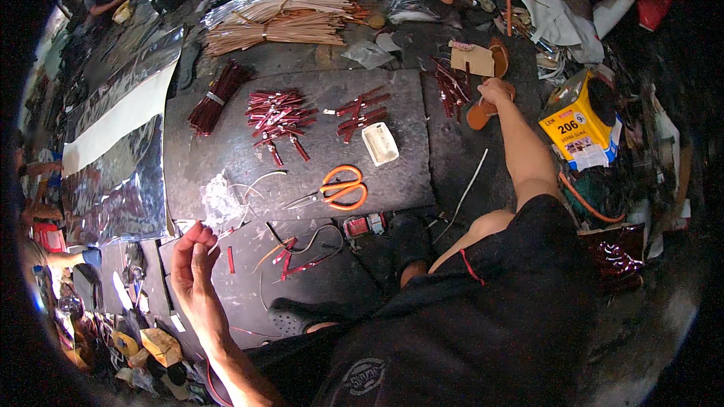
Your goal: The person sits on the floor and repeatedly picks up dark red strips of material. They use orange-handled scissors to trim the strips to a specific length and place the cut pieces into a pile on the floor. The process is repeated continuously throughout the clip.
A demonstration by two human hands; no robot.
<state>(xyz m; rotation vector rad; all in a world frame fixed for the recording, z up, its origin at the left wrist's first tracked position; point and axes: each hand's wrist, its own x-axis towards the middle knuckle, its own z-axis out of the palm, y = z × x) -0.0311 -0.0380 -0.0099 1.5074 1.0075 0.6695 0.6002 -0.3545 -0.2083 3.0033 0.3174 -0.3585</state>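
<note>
My right hand reaches out at the right, its fingers closed at a tan sandal sole and covering part of it. Just beyond lies another brown sole, beside a piece of cardboard. My left hand is raised at the lower left, fingers loosely bent and apart, with no object visible in it. Near its fingertips are a pale smear on the board and a short red strip. Dark red straps lie in a bundle, a pile and a smaller group.
Orange-handled scissors and a white tray rest on the dark board. More red straps lie left of my right hand. A yellow box stands at the right. Tan strip bundles lie at the far side.
</note>
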